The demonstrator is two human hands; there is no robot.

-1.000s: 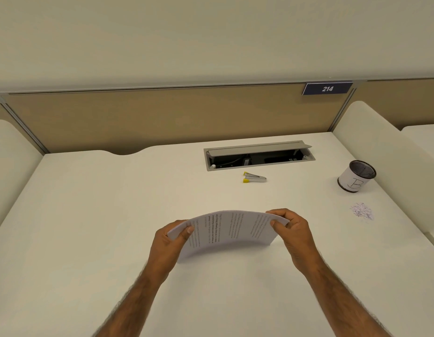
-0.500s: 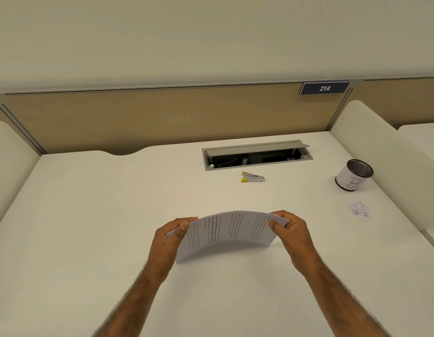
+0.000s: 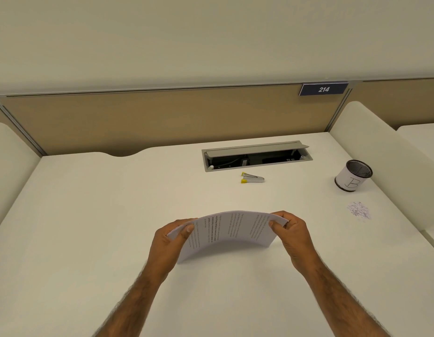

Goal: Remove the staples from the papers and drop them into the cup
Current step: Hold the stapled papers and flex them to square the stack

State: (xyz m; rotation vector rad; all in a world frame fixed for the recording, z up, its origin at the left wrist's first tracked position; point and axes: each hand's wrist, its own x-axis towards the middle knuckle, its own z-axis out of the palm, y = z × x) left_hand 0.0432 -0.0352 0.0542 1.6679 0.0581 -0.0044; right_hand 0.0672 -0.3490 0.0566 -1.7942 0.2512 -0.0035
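1. Over the near middle of the desk [image 3: 89, 215], the papers [image 3: 230, 234] are held up as 1 bowed stack with the print facing the person. Whether the lower edge touches the top, I can't tell.
2. The left hand [image 3: 167, 242] pinches the stack's left end, thumb on the front. The right hand [image 3: 293, 237] pinches the right end the same way, so neither hand is free.
3. No staple shows in the sheets. The top corners sit under the fingers, so some may remain.
4. The remover [image 3: 252, 178] lies farther back, well apart from both hands.
5. The cup [image 3: 352, 177] stands at the far right, and I can't make out what is inside. Near it, on the person's side, a scatter [image 3: 359, 212] of thin dark bits lies on the desk, staples by the look.
6. My guess is that some pulling is done, but those bits have yet to go into the cup.
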